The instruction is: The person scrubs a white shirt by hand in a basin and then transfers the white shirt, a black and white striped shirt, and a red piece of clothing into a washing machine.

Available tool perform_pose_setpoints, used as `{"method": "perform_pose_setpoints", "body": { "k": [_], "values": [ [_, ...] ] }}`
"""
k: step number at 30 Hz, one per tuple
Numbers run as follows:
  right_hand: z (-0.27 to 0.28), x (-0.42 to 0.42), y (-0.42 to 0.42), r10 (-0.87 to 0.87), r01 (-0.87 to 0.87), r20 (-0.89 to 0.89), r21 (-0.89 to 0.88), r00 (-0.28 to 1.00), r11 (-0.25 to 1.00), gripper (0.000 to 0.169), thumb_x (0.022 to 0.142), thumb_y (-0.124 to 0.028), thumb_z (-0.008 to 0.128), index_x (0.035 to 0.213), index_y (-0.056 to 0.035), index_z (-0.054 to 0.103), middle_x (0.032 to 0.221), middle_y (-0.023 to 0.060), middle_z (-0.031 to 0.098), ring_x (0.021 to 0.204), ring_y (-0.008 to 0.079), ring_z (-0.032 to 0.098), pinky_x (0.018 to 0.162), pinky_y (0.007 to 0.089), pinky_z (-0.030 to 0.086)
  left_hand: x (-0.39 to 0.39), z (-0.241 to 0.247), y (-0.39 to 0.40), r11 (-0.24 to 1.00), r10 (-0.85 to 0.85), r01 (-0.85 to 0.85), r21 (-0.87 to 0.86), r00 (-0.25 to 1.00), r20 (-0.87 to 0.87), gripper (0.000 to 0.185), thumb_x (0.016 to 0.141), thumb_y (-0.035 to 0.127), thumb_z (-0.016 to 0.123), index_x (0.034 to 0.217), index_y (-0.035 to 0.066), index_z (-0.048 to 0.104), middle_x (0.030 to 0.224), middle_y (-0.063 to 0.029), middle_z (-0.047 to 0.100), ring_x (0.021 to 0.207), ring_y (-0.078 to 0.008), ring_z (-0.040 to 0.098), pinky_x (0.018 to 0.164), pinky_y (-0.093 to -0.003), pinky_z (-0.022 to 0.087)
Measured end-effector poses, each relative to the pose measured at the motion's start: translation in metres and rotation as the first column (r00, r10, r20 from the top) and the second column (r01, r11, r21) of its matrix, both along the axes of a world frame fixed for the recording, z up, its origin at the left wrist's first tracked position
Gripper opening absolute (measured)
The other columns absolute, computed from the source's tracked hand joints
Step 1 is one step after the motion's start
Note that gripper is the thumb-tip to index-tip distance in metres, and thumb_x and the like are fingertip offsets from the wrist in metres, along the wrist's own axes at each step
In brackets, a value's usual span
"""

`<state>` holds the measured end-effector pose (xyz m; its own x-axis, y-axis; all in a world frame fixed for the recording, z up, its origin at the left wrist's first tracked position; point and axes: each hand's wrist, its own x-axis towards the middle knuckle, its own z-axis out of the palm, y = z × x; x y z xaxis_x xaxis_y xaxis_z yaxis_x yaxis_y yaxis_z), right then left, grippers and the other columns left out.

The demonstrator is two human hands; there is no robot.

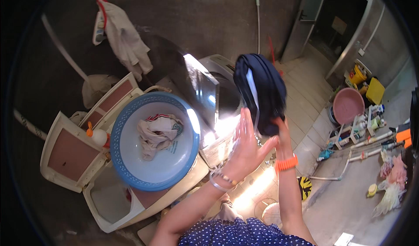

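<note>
A wadded dark navy garment (262,89) with a white stripe is up in the air in front of me. Under its lower end is my right hand (282,128), gripping it; an orange band circles that wrist, and the fingers are partly hidden by the cloth. Flat and upright beside the garment's lower left edge, my left hand (244,144) has its thumb spread and nothing in its grasp. Whether its fingertips touch the cloth I cannot tell. To the left, a blue basin (131,167) with a pale inside holds a crumpled off-white garment (158,133) with red trim.
The basin stands on a twin-tub washing machine (193,177) whose lids (70,151) are raised. Behind the garment is another washer (216,61) with its lid up. A pink basin (348,105) and several bottles (360,125) line the right wall. An open door (301,20) is at the back.
</note>
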<state>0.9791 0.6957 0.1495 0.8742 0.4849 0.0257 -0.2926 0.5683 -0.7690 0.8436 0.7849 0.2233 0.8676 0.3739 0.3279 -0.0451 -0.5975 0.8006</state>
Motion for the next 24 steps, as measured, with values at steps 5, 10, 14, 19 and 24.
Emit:
{"method": "perform_pose_setpoints", "body": {
  "k": [5,10,14,19,24],
  "values": [
    [0.014,0.070,0.098,0.187,-0.132,0.061,-0.501,0.981,0.855,0.036,0.085,-0.016,0.060,0.114,0.0035,0.051,0.101,0.0074,0.060,0.084,0.0179,0.062,0.070,0.0314,0.055,-0.111,0.018,0.061,0.957,-0.162,0.131,-0.258,0.981,-0.104,0.034,0.082,0.010,0.064,0.115,0.002,0.058,0.106,-0.0155,0.065,0.098,-0.0260,0.063,0.086,-0.0328,0.048],
    [-0.040,0.067,0.133,0.307,0.153,0.367,-0.823,0.878,0.546,0.026,0.088,-0.019,0.054,0.099,0.0040,0.056,0.086,0.0094,0.062,0.072,0.0190,0.061,0.060,0.0318,0.053,-0.280,0.018,0.142,0.846,0.447,-0.393,-0.359,0.891,0.076,0.020,0.084,0.005,0.061,0.103,-0.003,0.060,0.090,-0.0119,0.067,0.080,-0.0151,0.064,0.073,-0.0275,0.051],
    [-0.027,0.003,0.097,0.049,0.384,0.538,-0.659,0.841,0.647,0.027,0.089,-0.022,0.051,0.092,0.0038,0.059,0.079,0.0101,0.062,0.067,0.0198,0.059,0.056,0.0310,0.050,-0.413,-0.007,0.204,0.415,0.897,-0.742,-0.526,0.429,0.102,0.016,0.091,0.011,0.054,0.098,-0.003,0.058,0.082,-0.0107,0.064,0.071,-0.0157,0.062,0.069,-0.0276,0.051],
    [0.034,-0.130,0.107,-0.201,0.552,0.611,-0.464,0.766,0.692,0.032,0.091,-0.024,0.047,0.083,0.0034,0.061,0.070,0.0110,0.062,0.061,0.0209,0.058,0.052,0.0299,0.047,-0.572,-0.083,0.248,0.035,0.999,-0.823,-0.566,0.005,0.054,0.016,0.091,0.013,0.055,0.094,-0.002,0.059,0.078,-0.0078,0.064,0.067,-0.0136,0.061,0.064,-0.0250,0.049],
    [0.095,-0.284,0.195,0.173,0.268,0.655,-0.515,0.736,0.814,0.018,0.091,-0.013,0.051,0.090,0.0027,0.058,0.077,0.0103,0.061,0.064,0.0159,0.060,0.054,0.0281,0.050,-0.642,-0.186,0.265,-0.064,0.998,-0.887,-0.457,-0.069,-0.007,0.014,0.090,0.012,0.054,0.090,-0.001,0.060,0.077,-0.0047,0.063,0.066,-0.0108,0.058,0.063,-0.0243,0.048]
  ]
}}
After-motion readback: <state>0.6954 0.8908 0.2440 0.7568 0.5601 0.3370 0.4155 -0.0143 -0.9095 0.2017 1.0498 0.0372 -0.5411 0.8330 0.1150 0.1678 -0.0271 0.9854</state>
